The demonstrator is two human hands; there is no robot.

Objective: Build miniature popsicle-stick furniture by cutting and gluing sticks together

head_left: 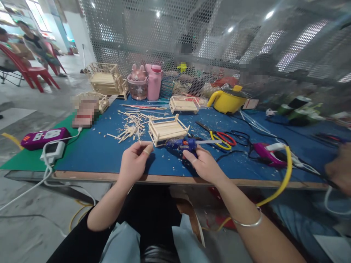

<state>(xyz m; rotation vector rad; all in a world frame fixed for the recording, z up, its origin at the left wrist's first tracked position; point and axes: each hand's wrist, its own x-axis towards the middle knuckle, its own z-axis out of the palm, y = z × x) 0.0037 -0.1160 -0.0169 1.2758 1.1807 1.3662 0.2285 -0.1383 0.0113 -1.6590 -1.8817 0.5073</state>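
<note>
So the little wooden bed (168, 128) sits on the blue tabletop (90, 155), right in front of the person. Right hand (204, 163) is wrapped around a blue glue gun (179, 145) just at the near side of the bed, a clear glue stick (208, 141) poking out its back. Left hand (135, 159) is by the bed's near left corner, thumb and forefinger close together; can't tell if they're pinching anything. Loose sticks (131, 128) are scattered left of the bed, scissors (226, 141) lie to its right, and another small bed (184, 105) stands behind it.
</note>
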